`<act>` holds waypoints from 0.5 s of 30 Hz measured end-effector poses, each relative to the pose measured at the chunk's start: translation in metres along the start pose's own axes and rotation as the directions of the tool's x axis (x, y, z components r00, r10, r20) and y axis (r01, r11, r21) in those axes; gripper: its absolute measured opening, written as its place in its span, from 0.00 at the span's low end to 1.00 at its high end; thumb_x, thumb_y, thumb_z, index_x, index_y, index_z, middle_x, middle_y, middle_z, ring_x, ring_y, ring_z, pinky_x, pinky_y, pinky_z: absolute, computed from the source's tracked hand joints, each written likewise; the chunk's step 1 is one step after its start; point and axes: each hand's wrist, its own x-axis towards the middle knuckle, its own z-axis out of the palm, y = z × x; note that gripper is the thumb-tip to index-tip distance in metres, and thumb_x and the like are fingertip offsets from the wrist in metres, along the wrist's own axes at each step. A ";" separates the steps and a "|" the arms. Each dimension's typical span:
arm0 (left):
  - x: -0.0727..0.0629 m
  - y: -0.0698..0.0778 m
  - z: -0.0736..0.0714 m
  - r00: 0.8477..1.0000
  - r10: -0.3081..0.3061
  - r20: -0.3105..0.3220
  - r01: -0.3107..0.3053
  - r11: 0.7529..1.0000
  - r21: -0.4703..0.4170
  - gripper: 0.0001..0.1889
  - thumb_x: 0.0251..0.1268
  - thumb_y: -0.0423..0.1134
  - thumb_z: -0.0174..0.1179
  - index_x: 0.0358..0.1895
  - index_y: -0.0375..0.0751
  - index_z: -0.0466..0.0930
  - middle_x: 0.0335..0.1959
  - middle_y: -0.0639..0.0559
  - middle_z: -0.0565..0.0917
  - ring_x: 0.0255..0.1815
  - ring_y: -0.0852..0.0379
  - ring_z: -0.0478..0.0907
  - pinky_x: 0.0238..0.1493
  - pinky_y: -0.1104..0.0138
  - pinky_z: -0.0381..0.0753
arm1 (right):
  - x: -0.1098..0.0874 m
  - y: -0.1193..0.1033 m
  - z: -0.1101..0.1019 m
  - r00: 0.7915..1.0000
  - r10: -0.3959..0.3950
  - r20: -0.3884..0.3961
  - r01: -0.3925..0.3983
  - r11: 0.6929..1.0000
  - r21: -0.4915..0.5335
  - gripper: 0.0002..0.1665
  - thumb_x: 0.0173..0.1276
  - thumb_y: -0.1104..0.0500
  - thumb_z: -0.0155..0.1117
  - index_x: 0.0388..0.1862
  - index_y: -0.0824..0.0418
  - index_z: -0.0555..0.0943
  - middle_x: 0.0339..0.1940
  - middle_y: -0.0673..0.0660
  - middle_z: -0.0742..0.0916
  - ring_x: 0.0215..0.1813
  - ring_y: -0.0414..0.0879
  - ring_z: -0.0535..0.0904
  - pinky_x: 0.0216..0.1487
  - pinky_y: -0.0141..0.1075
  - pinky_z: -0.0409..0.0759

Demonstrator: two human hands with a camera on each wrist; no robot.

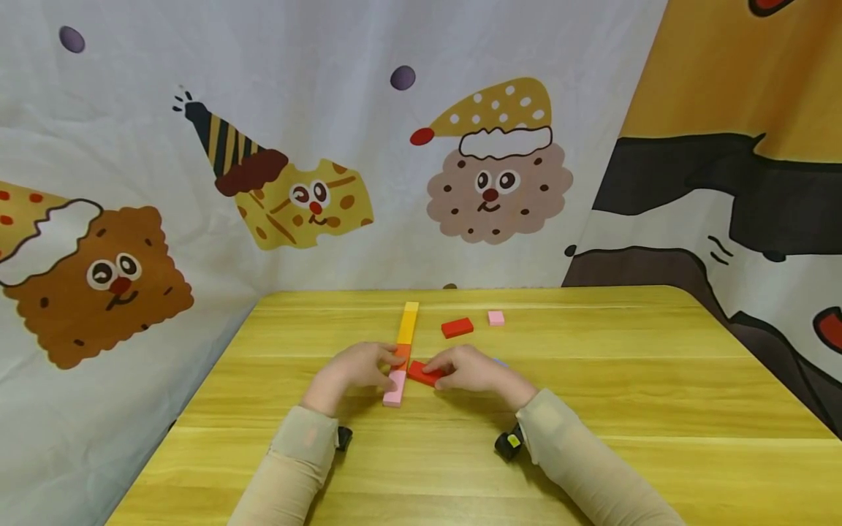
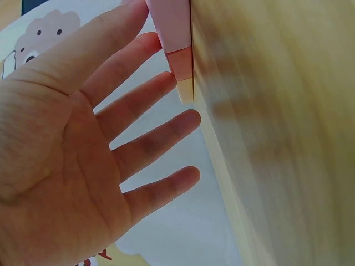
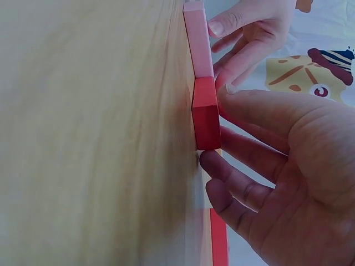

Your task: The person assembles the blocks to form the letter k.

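Observation:
A straight row of flat blocks runs away from me in the head view: a pink block (image 1: 392,396) nearest, then an orange block (image 1: 403,356), an amber block (image 1: 407,327) and a small yellow one (image 1: 411,306) at the far end. My left hand (image 1: 358,365) rests its thumb and fingertips against the pink and orange blocks, its fingers fairly straight in the left wrist view. A red block (image 3: 206,126) lies at the row's right side, its left end close to the pink-orange joint. Thumb and fingers of my right hand (image 1: 468,368) pinch that red block.
Farther back on the wooden table (image 1: 592,409) lie a second red block (image 1: 457,327) and a small pink square (image 1: 496,318). A blue piece (image 1: 501,362) peeks out behind my right hand. A cloth with cartoon prints (image 1: 395,263) hangs behind the table.

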 end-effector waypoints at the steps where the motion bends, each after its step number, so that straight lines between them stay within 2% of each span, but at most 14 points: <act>1: 0.000 0.000 0.000 1.000 0.000 0.001 0.000 1.000 0.002 0.27 0.53 0.41 0.72 0.59 0.46 0.81 0.68 0.50 0.71 0.68 0.44 0.66 0.67 0.52 0.64 | 0.000 0.000 0.000 1.000 -0.003 -0.001 0.003 1.000 0.000 0.20 0.62 0.62 0.70 0.54 0.59 0.85 0.53 0.54 0.85 0.52 0.45 0.80 0.54 0.41 0.78; 8: -0.001 0.001 -0.001 1.000 -0.001 0.001 0.001 1.000 0.000 0.27 0.53 0.41 0.72 0.60 0.45 0.80 0.69 0.50 0.71 0.69 0.45 0.65 0.67 0.52 0.65 | 0.000 -0.001 0.001 1.000 0.002 -0.004 -0.002 1.000 -0.002 0.19 0.63 0.59 0.70 0.54 0.58 0.84 0.53 0.53 0.85 0.52 0.43 0.80 0.54 0.40 0.77; 15: 0.000 0.001 0.000 1.000 -0.006 0.005 0.006 1.000 -0.003 0.27 0.54 0.42 0.72 0.60 0.46 0.80 0.69 0.50 0.70 0.69 0.44 0.65 0.67 0.51 0.64 | -0.001 0.001 -0.008 0.999 -0.052 0.006 0.052 0.999 0.001 0.19 0.65 0.58 0.67 0.54 0.61 0.84 0.51 0.53 0.85 0.45 0.43 0.79 0.49 0.39 0.78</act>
